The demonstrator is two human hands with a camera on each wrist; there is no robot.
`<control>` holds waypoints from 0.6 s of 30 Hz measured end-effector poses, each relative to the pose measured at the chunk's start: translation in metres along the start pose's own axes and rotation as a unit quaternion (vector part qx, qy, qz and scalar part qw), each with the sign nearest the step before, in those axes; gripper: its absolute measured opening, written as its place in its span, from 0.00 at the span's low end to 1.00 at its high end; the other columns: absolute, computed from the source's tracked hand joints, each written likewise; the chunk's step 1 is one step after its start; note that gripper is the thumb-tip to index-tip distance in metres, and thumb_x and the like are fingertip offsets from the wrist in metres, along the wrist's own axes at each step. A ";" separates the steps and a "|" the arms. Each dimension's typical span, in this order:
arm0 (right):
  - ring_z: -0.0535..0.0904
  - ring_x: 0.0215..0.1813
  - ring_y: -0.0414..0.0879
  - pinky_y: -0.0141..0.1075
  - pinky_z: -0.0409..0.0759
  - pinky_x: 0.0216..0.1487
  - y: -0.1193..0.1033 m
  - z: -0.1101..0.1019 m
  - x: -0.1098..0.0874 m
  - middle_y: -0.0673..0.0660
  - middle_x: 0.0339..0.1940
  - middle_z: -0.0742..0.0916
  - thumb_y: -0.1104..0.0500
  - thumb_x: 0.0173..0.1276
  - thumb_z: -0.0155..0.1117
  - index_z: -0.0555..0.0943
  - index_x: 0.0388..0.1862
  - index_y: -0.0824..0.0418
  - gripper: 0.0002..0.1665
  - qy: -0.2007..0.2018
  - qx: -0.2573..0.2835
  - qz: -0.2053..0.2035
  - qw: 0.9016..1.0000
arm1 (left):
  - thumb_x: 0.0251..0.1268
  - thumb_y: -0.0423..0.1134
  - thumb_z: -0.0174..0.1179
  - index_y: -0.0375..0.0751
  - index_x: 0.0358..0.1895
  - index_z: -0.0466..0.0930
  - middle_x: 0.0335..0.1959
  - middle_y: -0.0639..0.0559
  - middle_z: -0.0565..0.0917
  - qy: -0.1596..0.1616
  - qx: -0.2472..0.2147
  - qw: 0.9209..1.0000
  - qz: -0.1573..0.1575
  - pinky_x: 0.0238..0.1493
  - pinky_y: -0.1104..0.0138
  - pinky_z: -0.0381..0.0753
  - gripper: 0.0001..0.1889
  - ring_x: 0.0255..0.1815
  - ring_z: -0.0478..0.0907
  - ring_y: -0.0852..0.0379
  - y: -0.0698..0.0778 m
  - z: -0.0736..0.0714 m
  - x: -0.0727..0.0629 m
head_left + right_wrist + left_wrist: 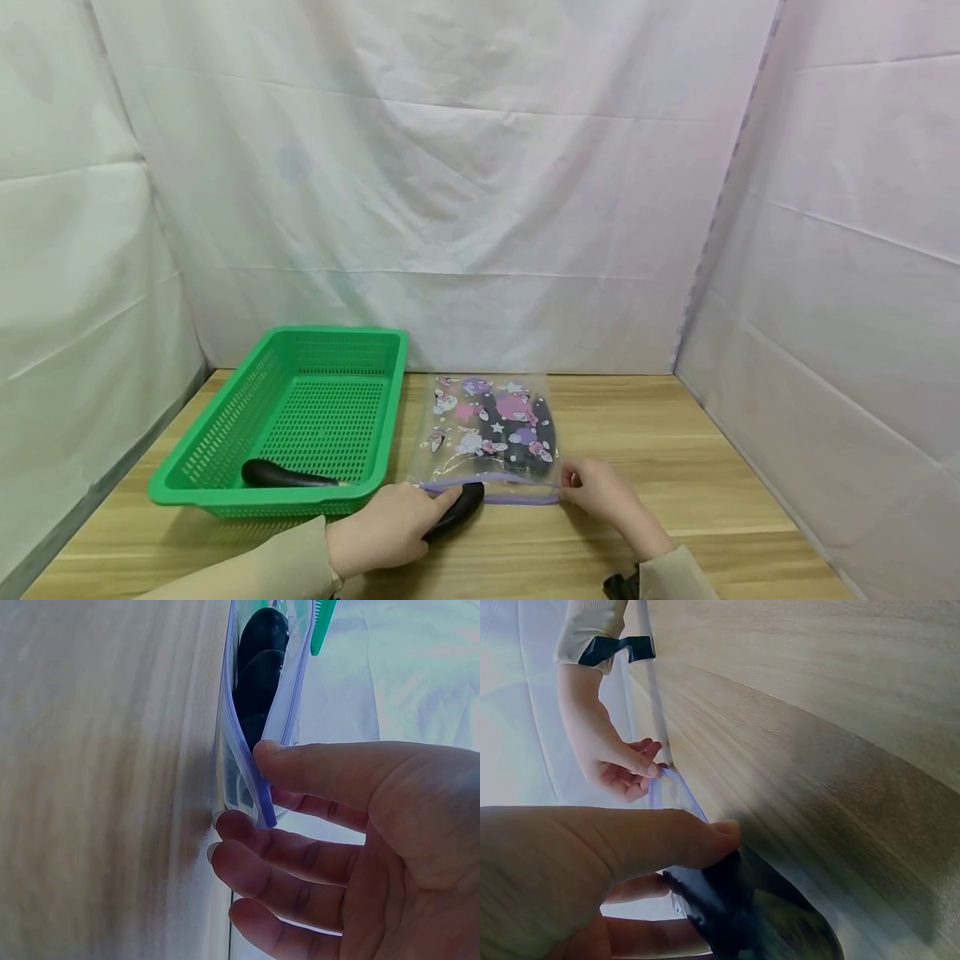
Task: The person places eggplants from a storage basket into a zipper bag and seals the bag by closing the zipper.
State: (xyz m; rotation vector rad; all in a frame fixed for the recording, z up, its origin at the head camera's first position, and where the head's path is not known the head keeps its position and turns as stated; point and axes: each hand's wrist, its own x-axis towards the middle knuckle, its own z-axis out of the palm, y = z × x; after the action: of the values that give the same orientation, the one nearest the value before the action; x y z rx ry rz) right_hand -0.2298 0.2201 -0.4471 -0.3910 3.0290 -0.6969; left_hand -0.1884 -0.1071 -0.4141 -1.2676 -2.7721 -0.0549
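Note:
My left hand (390, 527) grips a dark eggplant (459, 510) whose far end lies at the mouth of a clear zip bag (450, 417). In the left wrist view, the thumb presses on the glossy eggplant (757, 907) and the fingers pass around its other side. At the bag's right corner, my right hand (600, 496) pinches the purple zip edge (259, 799) between thumb and fingers. The mouth gapes in the right wrist view, showing dark rounded eggplant ends (264, 634) inside. Cartoon prints partly cover the eggplants within the bag.
Left of the bag stands a green perforated basket (397, 400), with one eggplant (281, 475) lying at its near end. The wooden table (637, 417) meets white cloth walls (480, 192) at the back and both sides.

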 end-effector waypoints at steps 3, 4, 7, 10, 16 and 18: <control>0.68 0.22 0.41 0.36 0.66 0.24 0.000 0.001 0.000 0.45 0.18 0.75 0.59 0.58 0.71 0.73 0.21 0.51 0.15 0.000 0.000 0.001 1.000 | 0.40 0.35 0.72 0.44 0.63 0.75 0.15 0.56 0.74 -0.002 -0.004 1.000 -0.007 0.11 0.65 0.62 0.37 0.18 0.75 0.57 0.000 0.001 0.000; 0.68 0.22 0.41 0.36 0.66 0.24 0.000 0.001 0.000 0.45 0.18 0.75 0.59 0.58 0.71 0.73 0.21 0.51 0.15 0.001 0.000 0.001 1.000 | 0.40 0.35 0.72 0.44 0.63 0.75 0.16 0.56 0.74 -0.001 -0.005 1.000 -0.008 0.11 0.65 0.62 0.37 0.19 0.75 0.56 0.000 0.001 0.000; 0.68 0.22 0.41 0.36 0.66 0.24 -0.001 0.001 -0.001 0.44 0.18 0.74 0.59 0.57 0.71 0.72 0.21 0.50 0.15 0.002 -0.002 0.002 1.000 | 0.40 0.35 0.72 0.44 0.62 0.75 0.17 0.55 0.76 0.000 -0.005 1.000 -0.011 0.12 0.64 0.63 0.37 0.20 0.76 0.55 0.000 0.001 -0.001; 0.68 0.22 0.41 0.36 0.66 0.24 -0.001 0.002 -0.001 0.44 0.18 0.74 0.59 0.57 0.71 0.72 0.21 0.51 0.15 0.004 -0.001 -0.001 1.000 | 0.40 0.35 0.72 0.43 0.62 0.76 0.16 0.55 0.75 0.000 -0.003 1.000 -0.013 0.12 0.64 0.63 0.36 0.19 0.75 0.56 0.000 0.001 -0.001; 0.68 0.22 0.41 0.36 0.66 0.24 -0.001 0.002 -0.001 0.44 0.18 0.75 0.59 0.57 0.71 0.72 0.21 0.51 0.15 0.004 0.003 0.003 1.000 | 0.40 0.34 0.70 0.41 0.62 0.76 0.14 0.55 0.73 0.011 -0.006 1.000 -0.013 0.12 0.64 0.63 0.36 0.17 0.74 0.56 0.000 0.006 0.000; 0.68 0.22 0.41 0.36 0.66 0.24 -0.002 0.002 -0.001 0.45 0.18 0.75 0.59 0.58 0.71 0.72 0.21 0.51 0.15 0.002 0.005 0.006 1.000 | 0.40 0.34 0.70 0.40 0.62 0.75 0.14 0.55 0.73 0.013 -0.006 1.000 -0.013 0.13 0.64 0.65 0.36 0.17 0.73 0.56 0.001 0.007 0.002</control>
State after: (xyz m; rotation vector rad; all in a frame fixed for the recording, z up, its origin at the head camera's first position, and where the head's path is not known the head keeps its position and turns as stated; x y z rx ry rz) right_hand -0.2284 0.2184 -0.4478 -0.3726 3.0282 -0.7142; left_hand -0.1893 -0.1050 -0.4209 -1.2259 -2.7706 -0.0892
